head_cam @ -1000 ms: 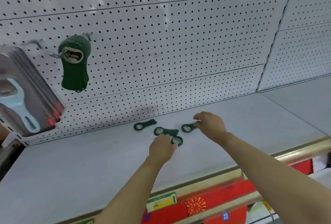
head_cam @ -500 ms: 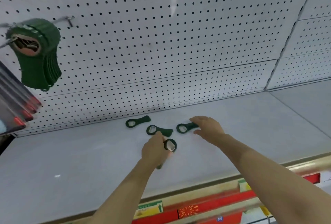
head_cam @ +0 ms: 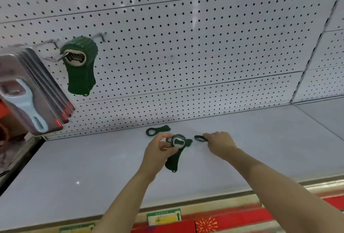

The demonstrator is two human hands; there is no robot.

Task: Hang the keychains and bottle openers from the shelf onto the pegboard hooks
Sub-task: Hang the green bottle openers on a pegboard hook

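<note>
My left hand (head_cam: 160, 150) pinches a green bottle opener (head_cam: 175, 155) by its round head and holds it lifted off the white shelf (head_cam: 93, 167), handle hanging down. My right hand (head_cam: 219, 144) grips a second green opener (head_cam: 200, 138) by its handle, ring end pointing left. Part of a third opener (head_cam: 188, 142) shows behind the lifted one. Another opener (head_cam: 158, 130) lies flat near the pegboard (head_cam: 186, 46). A stack of green openers (head_cam: 80, 67) hangs on a metal hook (head_cam: 54, 58) at the upper left.
Carded packs with a light blue opener (head_cam: 28, 91) hang on a hook at the far left. An empty hook (head_cam: 101, 36) sticks out above the green stack. The shelf's front edge carries a price label (head_cam: 163, 217) and red trim.
My left hand has raised its opener off the shelf and turned it upright. My right hand has closed on the right opener and lifted it slightly. The camera swung left again.
</note>
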